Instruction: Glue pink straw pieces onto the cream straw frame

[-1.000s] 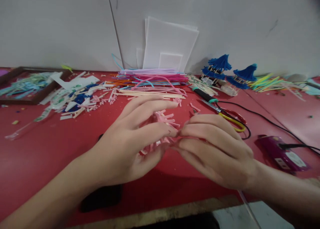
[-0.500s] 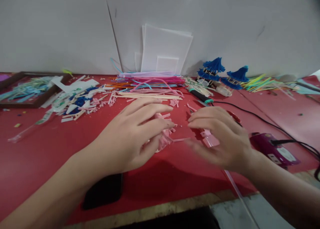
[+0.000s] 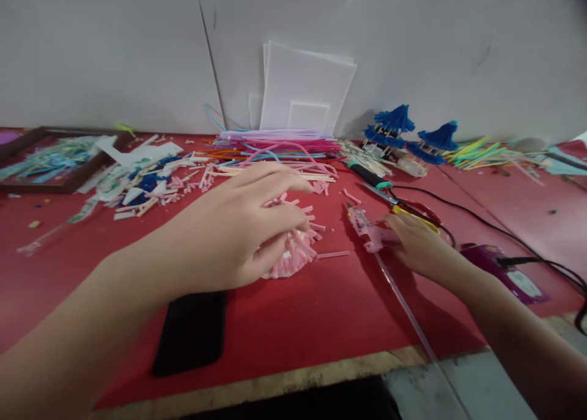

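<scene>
My left hand (image 3: 250,224) hovers over and partly covers a round piece ringed with short pink pipe-cleaner lengths (image 3: 293,255). Its fingers are bent and spread apart; whether a fingertip touches the piece I cannot tell. At the right, my right hand (image 3: 415,239) has its fingers closed around the handle of a pink hot glue gun (image 3: 367,229). From the back of the gun a long clear glue stick (image 3: 408,313) runs past the table's front edge. A loose pink strip (image 3: 333,254) lies between the piece and the gun.
A black phone (image 3: 190,334) lies under my left forearm. Scissors with black-and-teal handles (image 3: 369,175), a purple power socket (image 3: 504,273) and cables are at the right. Behind are pipe-cleaner bundles (image 3: 275,142), blue-roofed models (image 3: 389,126), scraps (image 3: 147,184) and a brown frame (image 3: 41,187).
My right hand has moved right and closed on the glue gun's handle, uncovering the gun. My left hand has shifted slightly left and up, so more of the pink piece shows.
</scene>
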Motion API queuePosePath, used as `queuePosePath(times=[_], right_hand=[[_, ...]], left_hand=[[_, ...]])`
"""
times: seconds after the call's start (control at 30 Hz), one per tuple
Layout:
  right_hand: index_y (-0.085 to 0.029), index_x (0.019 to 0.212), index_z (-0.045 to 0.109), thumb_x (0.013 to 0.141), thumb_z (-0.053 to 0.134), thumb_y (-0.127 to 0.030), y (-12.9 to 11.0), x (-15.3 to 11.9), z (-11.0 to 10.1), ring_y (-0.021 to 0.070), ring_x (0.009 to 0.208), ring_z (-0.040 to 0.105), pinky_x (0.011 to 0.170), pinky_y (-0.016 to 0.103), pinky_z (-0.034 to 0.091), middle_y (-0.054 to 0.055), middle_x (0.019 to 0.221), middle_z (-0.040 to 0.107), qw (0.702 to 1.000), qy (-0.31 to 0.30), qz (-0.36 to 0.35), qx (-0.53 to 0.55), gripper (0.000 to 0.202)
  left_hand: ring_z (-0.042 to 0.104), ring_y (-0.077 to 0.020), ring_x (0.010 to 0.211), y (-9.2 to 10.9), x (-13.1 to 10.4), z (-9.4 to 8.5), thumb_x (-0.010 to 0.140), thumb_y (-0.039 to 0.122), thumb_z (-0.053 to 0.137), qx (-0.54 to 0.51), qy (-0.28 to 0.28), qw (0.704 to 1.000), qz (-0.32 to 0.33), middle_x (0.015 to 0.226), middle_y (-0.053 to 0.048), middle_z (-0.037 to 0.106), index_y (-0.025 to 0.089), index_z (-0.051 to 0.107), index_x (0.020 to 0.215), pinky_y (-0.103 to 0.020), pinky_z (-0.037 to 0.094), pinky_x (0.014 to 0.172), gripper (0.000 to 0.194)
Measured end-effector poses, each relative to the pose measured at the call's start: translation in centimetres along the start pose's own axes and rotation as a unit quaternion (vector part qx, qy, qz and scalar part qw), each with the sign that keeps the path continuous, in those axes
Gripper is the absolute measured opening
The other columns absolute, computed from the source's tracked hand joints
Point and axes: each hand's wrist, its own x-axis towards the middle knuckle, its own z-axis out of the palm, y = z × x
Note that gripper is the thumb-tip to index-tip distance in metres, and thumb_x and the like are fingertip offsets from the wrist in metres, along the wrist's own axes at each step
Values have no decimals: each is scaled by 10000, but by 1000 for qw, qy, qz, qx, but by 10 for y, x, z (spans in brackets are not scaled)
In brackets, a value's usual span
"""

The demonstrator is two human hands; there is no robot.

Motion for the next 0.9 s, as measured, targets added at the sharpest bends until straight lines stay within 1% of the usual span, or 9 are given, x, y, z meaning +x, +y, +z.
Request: queuePosePath(times=[0.1, 0.2, 0.27, 0.33, 0.4, 0.53, 0.63, 0.77, 0.9], right_hand=[[-181, 1036, 618, 668, 493, -50, -1, 0, -3, 287, 897, 701, 766, 378, 547, 121, 958, 724, 996, 76, -7, 46, 410], [-237, 1029, 600, 764, 576, -140, -7, -3, -10, 213, 700, 690, 609, 280, 521, 69, 835, 720, 978, 171, -27, 118, 283], [-253, 999, 590, 826, 571, -204, -15, -5, -16, 167, 569, 644, 530, 247, 486, 31, 744, 691, 963, 210, -46, 161, 181], [-243, 963, 590, 871, 517, -230, -25, -7, -21, 151, 530, 629, 506, 234, 482, 14, 707, 671, 953, 219, -75, 197, 117], [-231, 958, 596, 891, 492, -250, -36, -8, -26, 146, 535, 641, 491, 219, 489, 10, 711, 676, 944, 208, -116, 229, 125], [-239, 986, 593, 868, 551, -224, -55, -9, -33, 129, 515, 633, 458, 207, 481, 14, 733, 683, 932, 186, -163, 265, 126], [-228, 974, 581, 850, 562, -172, -68, -10, -39, 126, 520, 618, 466, 220, 476, 14, 729, 662, 927, 189, -160, 282, 137], [-217, 910, 565, 840, 566, -122, -83, -9, -46, 106, 536, 588, 489, 214, 454, -5, 716, 635, 927, 196, -127, 292, 119], [-222, 861, 563, 812, 583, -139, -90, -4, -46, 93, 497, 532, 454, 216, 396, -33, 661, 587, 920, 184, -112, 327, 98]], left_hand=[[530, -313, 1261, 0, 5, 0, 880, 138, 498, 13, -19, 1000, -2, 1278, -132, 616, 206, 710, 965, -512, 453, 1062, 239], [527, -306, 1262, 0, 7, 1, 888, 158, 470, 31, -29, 999, 0, 1266, -132, 612, 207, 690, 909, -502, 450, 1066, 226], [539, -312, 1242, 0, 7, 1, 882, 167, 465, 37, -27, 999, -2, 1236, -136, 622, 209, 674, 876, -504, 455, 1054, 213], [552, -324, 1218, 0, 8, 2, 870, 163, 469, 35, -24, 999, -3, 1218, -145, 628, 202, 662, 851, -511, 460, 1035, 198], [559, -331, 1202, -1, 8, 1, 854, 147, 481, 26, -19, 999, -2, 1207, -155, 629, 189, 659, 837, -508, 465, 1018, 183], [569, -317, 1169, -2, 7, 0, 825, 122, 504, -2, -9, 1000, -4, 1160, -148, 633, 192, 654, 846, -488, 474, 997, 166], [566, -305, 1166, -2, 6, -1, 818, 117, 510, -17, -8, 1000, -6, 1168, -134, 632, 208, 649, 860, -483, 472, 999, 171], [556, -304, 1195, -3, 6, -1, 820, 104, 513, -24, -9, 1000, -4, 1203, -131, 626, 199, 657, 879, -467, 455, 1018, 183], [553, -297, 1192, -4, 6, -1, 830, 106, 510, -24, -5, 1000, 2, 1215, -131, 623, 189, 663, 893, -475, 437, 1038, 185]])
